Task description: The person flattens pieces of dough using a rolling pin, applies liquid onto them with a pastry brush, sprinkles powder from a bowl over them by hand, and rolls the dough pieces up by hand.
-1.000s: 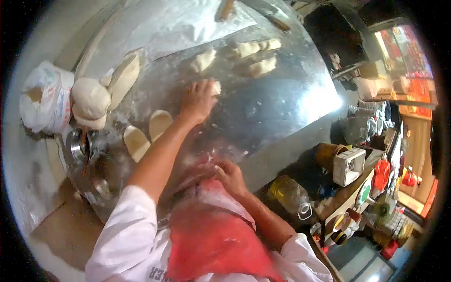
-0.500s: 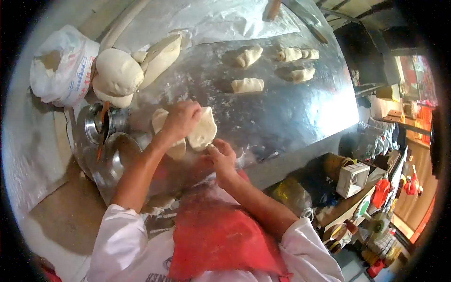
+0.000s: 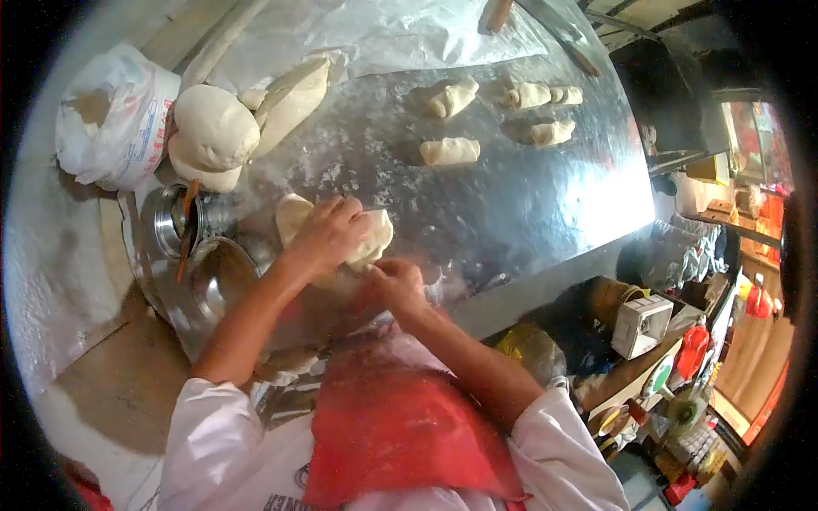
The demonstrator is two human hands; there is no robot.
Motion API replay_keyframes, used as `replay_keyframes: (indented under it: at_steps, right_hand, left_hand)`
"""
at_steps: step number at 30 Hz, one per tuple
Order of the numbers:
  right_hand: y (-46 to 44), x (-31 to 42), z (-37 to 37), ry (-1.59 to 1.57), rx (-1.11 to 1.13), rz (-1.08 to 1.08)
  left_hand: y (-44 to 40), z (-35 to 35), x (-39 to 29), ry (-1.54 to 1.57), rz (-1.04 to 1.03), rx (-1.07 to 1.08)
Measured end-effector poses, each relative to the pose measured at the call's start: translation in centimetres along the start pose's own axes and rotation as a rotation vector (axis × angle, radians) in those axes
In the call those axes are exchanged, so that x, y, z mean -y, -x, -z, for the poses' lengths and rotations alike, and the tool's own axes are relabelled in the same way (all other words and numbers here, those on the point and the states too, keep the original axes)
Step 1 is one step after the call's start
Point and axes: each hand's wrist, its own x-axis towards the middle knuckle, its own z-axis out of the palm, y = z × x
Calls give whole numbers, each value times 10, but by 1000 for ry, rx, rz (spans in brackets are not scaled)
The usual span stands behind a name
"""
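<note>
A flattened piece of dough (image 3: pixel 376 239) lies on the metal worktop in front of me. My left hand (image 3: pixel 332 232) is closed over its upper left part, fingers curled onto the dough. At the near edge my right hand (image 3: pixel 396 285) pinches the same piece between thumb and fingers. A second flat dough piece (image 3: pixel 292 216) shows just left of my left hand, partly hidden behind it. Several rolled dough pieces lie farther off, among them a roll (image 3: pixel 450 152) and another roll (image 3: pixel 453 99).
At the left are a large dough mound (image 3: pixel 215 128), a long dough slab (image 3: pixel 294 104) and a white plastic bag (image 3: pixel 115 119). Nearer stand a metal container (image 3: pixel 169 221) with a brown stick across it and a metal bowl (image 3: pixel 220 281). Plastic sheeting (image 3: pixel 392 38) covers the far side.
My left hand has come down and toward me, folding over the dough's upper part, so less of it shows. My right hand has shifted slightly left and nearer along the dough's edge.
</note>
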Motion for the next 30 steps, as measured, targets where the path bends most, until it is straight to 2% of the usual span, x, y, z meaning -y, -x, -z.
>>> replay_keyframes:
  at_steps: [2,3,5,6,8,9,11,12,14,15,18,19,21,22,24,25,27,29,30]
  right_hand:
    - [4,16,-3,12,-4,-18]
    - [5,20,-6,29,-11,-41]
    - [-1,17,-11,-23,-8,-61]
    - [0,16,-9,-65,-8,-83]
    - [6,15,-1,-74,43,-51]
    - [9,14,3,-83,98,-18]
    - [20,7,25,-98,146,19]
    - [26,4,39,-110,192,52]
    - [34,-10,63,-147,170,31]
    - [37,-17,75,-181,148,16]
    - [53,-22,101,-138,118,96]
    - [58,-22,108,-118,91,104]
    - [61,-27,121,-56,74,99]
    - [62,-30,126,3,59,96]
    - [63,-34,133,12,57,98]
    - [62,-36,136,20,48,100]
    - [58,-43,141,8,61,118]
    - [60,-46,144,-5,67,128]
    - [62,-44,146,38,67,152]
  left_hand:
    - [8,-14,6,192,36,-37]
    - [7,-7,2,188,35,-28]
    - [-2,11,-9,379,346,0]
    - [-2,7,-10,381,340,5]
    - [2,-2,-7,154,99,-88]
    - [3,-4,-9,150,97,-86]
    - [6,-6,-16,227,236,181]
    - [2,-3,-17,225,238,179]
    - [-8,2,-20,764,515,20]
    - [-13,-5,-14,766,516,18]
    - [-29,-18,8,1183,701,69]
    - [-31,-20,13,1187,701,67]
    - [-33,-22,24,1026,631,-133]
    - [-31,-22,27,1024,634,-135]
    - [-27,-21,30,361,600,-250]
    - [-22,-23,25,352,605,-253]
    - [-9,-30,4,8,421,-395]
    - [4,-41,-25,-95,310,-388]
    - [9,-46,-39,-82,335,-362]
